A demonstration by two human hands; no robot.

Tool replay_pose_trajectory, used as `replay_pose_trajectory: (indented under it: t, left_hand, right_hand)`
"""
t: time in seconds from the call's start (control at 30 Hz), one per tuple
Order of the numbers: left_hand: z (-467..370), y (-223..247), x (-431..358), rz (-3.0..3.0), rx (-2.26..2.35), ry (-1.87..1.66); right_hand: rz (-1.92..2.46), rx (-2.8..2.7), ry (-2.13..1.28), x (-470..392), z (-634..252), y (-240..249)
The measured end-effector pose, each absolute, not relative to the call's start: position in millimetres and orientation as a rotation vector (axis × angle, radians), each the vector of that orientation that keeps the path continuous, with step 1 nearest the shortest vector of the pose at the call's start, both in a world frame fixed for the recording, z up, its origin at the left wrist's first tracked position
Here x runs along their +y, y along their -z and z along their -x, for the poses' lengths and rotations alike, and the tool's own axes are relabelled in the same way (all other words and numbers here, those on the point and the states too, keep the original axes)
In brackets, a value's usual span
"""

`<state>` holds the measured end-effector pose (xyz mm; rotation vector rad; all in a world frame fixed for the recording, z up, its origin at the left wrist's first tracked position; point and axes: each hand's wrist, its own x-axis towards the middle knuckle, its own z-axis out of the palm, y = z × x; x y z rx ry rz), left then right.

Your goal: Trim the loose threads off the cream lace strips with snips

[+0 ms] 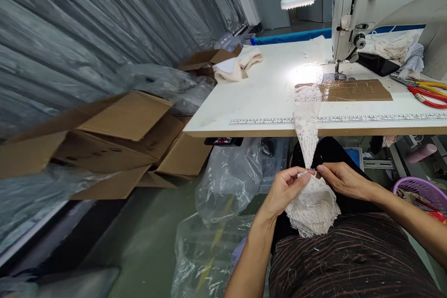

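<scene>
White lace fabric (306, 114) runs over the front edge of the sewing table down to my lap, where a bunched part (313, 207) lies gathered. My left hand (286, 188) pinches the lace at its narrowest point, thumb and fingers pressed together. Close beside it my right hand (340, 178) grips the same lace between thumb and forefinger. The far end of the strip lies under bright light, left of the needle of the sewing machine (344, 23).
Red-handled scissors (428, 95) lie right on the table (258, 98). Brown card (359, 91) sits before the needle. Open cardboard boxes (125, 116) and plastic bags (228, 181) stand left. A purple basket (421, 188) is at right. Cream cloth (237, 66) hangs over the table's left edge.
</scene>
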<state>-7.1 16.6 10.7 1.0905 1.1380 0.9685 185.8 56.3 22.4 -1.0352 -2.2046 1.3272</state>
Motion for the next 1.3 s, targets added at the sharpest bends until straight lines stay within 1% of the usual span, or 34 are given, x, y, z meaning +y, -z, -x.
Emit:
replay_pose_trajectory:
  t: [0.2, 0.47, 0.57, 0.7, 0.77, 0.8, 0.83, 0.9, 1.0, 1.1, 1.17, 1.3]
  left_hand:
    - [9.3, -10.6, 15.6, -1.142, 1.166, -0.955]
    - [6.5, -13.7, 18.9, -1.145, 1.230, -0.958]
    - [5.6, -17.9, 17.2, -1.087, 1.214, -0.957]
    - [6.8, -23.0, 9.5, -1.059, 1.204, -0.902]
    - [6.4, -21.1, 5.5, -1.163, 1.268, -0.883]
    - [5.5, -18.4, 3.9, -1.267, 1.338, -0.901]
    - [4.0, -14.6, 2.6, -1.397, 1.425, -0.937]
    - [-0.4, -4.1, 0.2, -1.683, 1.576, -1.016]
    - [-8.4, 14.3, -4.4, -2.044, 1.528, -0.980]
    - [-13.9, 29.8, -10.6, -2.263, 1.328, -0.832]
    - [-14.5, 37.0, -14.2, -2.314, 1.278, -0.775]
    - [-8.7, 42.2, -14.8, -2.269, 1.263, -0.810]
  right_hand:
    - [0.937, -2.299, -1.278, 66.5, -173.3, -24.0]
    - [1.117, -2.222, -1.232, 63.9, -161.7, -14.7]
    - [1.088, -2.144, -1.356, 55.9, -166.3, -14.5]
    - [0.892, -2.063, -1.671, 41.7, -180.3, -23.8]
    - [0.833, -2.046, -1.777, 37.3, -187.2, -28.3]
    - [0.858, -2.057, -1.774, 36.9, -189.8, -29.4]
    - [0.918, -2.071, -1.725, 38.1, -191.6, -29.3]
    - [1.084, -2.031, -1.519, 45.0, -192.3, -25.8]
    - [1.207, -1.802, -1.243, 63.8, -185.5, -15.9]
    - [1.207, -1.668, -1.202, 82.4, -173.2, -7.1]
    - [1.188, -1.640, -1.201, 90.0, -165.0, -3.5]
    - [1.117, -1.609, -1.161, 90.6, -155.6, -2.5]
